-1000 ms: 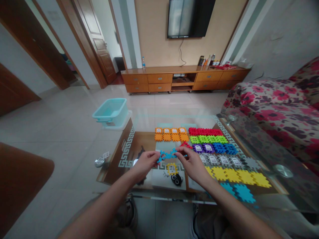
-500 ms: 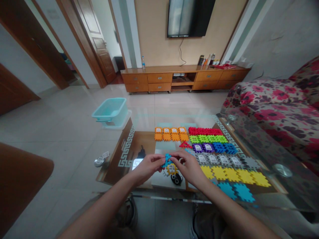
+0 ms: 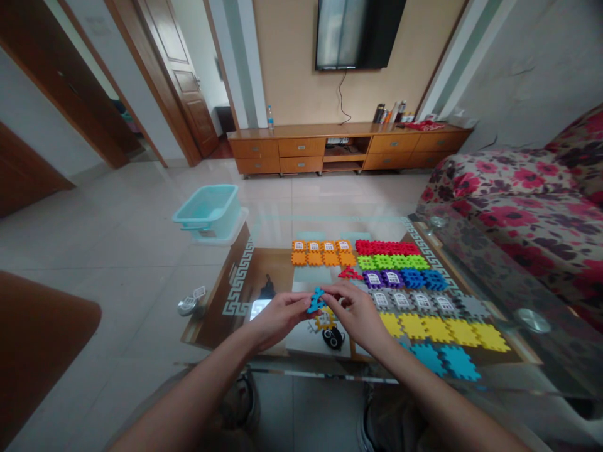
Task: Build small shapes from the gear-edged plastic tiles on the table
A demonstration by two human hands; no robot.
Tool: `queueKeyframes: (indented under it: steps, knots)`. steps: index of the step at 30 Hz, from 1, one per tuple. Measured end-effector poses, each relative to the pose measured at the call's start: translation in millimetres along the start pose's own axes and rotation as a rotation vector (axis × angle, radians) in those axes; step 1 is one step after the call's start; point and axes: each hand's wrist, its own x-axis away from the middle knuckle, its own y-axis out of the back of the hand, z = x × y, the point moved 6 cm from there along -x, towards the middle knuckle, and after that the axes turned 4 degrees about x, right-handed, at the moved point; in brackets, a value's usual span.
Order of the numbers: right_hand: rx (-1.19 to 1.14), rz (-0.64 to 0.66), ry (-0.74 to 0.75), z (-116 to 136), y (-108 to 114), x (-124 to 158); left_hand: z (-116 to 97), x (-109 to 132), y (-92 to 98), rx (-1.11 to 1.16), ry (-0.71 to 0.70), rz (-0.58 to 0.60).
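Note:
Between my two hands is a light blue interlocking tile piece (image 3: 316, 300), raised over the near part of the glass table. My left hand (image 3: 285, 312) pinches its left side with thumb and fingers. On its right side, the fingers of my right hand (image 3: 351, 307) are closed on the same piece. Below the hands lies a yellow tile with a window print (image 3: 325, 319), partly covered. Beside it sits a black round item with two white rings (image 3: 333, 338). Small red tile pieces (image 3: 350, 274) lie just beyond my right hand.
Rows of orange (image 3: 323, 258), red (image 3: 387, 248), green (image 3: 394, 262), purple and blue (image 3: 412, 279), grey (image 3: 414, 301), yellow (image 3: 445, 331) and light blue tiles (image 3: 445, 362) cover the glass table (image 3: 214, 326). A turquoise bin (image 3: 207, 210) stands on the floor. A flowered sofa (image 3: 518, 182) is at right.
The light blue piece has turned slightly and risen a little between my fingers. Both hands keep their hold and have hardly moved.

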Motion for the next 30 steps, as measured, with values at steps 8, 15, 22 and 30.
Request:
queueKeyframes:
  steps: [8,15,22,30]
  knots:
    - [-0.008,-0.002,-0.006,-1,1,-1,0,-1,0.6,0.035,-0.009,-0.027]
    - [0.031,0.008,0.043,4,1,0,-1,0,5.8,-0.238,-0.062,-0.074]
    - [0.055,0.005,0.044,8,1,0,6,-4,15.1,-0.197,-0.060,-0.181]
    - [0.196,0.005,0.152,7,22,-5,-7,-4,20.5,0.041,-0.081,-0.244]
